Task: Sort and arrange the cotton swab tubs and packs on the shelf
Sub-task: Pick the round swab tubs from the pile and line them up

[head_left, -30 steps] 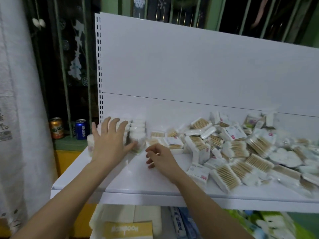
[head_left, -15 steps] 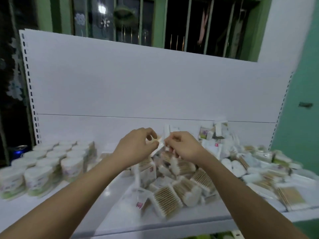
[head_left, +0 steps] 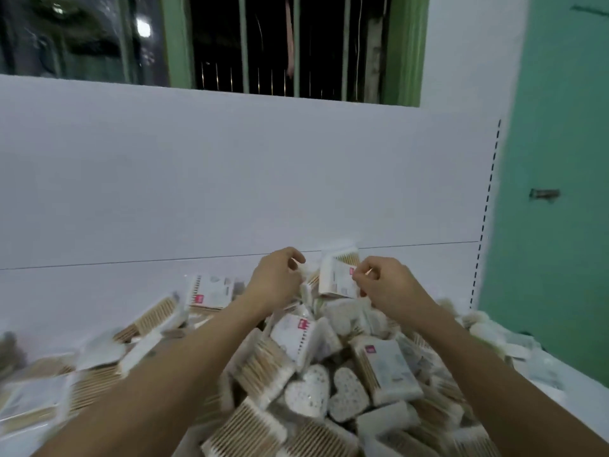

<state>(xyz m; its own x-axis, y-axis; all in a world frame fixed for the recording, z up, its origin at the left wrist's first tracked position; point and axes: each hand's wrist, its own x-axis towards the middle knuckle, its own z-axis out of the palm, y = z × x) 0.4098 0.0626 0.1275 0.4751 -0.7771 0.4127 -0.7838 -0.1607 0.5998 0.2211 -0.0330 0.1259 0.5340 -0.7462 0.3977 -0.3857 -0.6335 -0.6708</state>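
- White shelf with upright back panel; barred window above, green wall to the right.
- Heap of cotton swab packs: loose, overlapping, piled high at the centre of the shelf, with two heart-shaped packs among them. No tubs in view.
- Right hand: fingers curled, pinching the raised pack by its edge, held above the back of the heap.
- Left hand: fingers curled close beside the same pack; what it grips, if anything, cannot be told (blur, and the fingertips turn away).
- Risk, grip: an edge pinch on slick film is likely weak; the raised pack could slip and fall back into the heap.
- Risk, heap: both forearms cross low over the heap; a sweep of either could nudge packs toward the front lip and off the shelf.
- Risk, avalanche: pulling from the top of a loose pile may set neighbours sliding (especially on the right slope).
- Risk, sorting: several pack types are mixed together; a hurried pick could land one in the wrong group.
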